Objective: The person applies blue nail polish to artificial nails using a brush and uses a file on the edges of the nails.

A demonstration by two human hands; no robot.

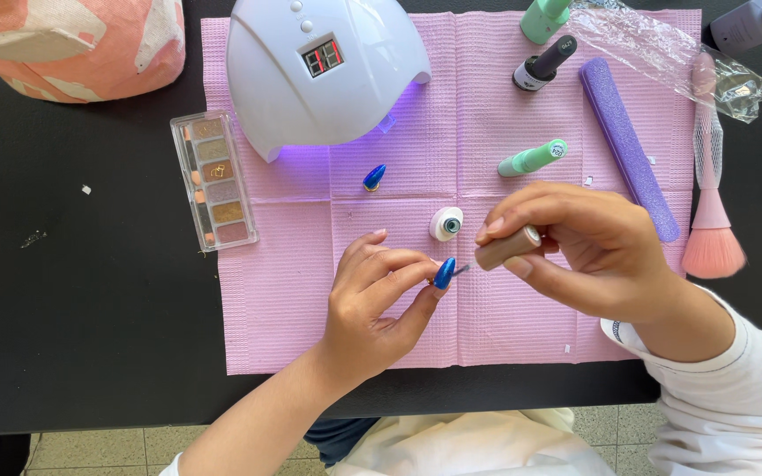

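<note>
Left hand (372, 300) pinches blue nail tip (444, 272); right hand (579, 256) grips polish brush cap (506, 248), bristles touching tip. Open polish bottle (446, 224) just beyond hands. Risk: tip slips from pinch, polish smears fingers or pink mat (293, 291).

A black table (90, 335) carries a pink mat (293, 317), glitter palette (213, 181) and pink brush (712, 220)

At frame center, the left hand (372, 304) pinches a blue false nail (444, 273) while the right hand (588, 256) holds a tan polish brush cap (506, 248) beside it. An open white polish bottle (446, 224) stands just above, on the pink mat (293, 308).
</note>
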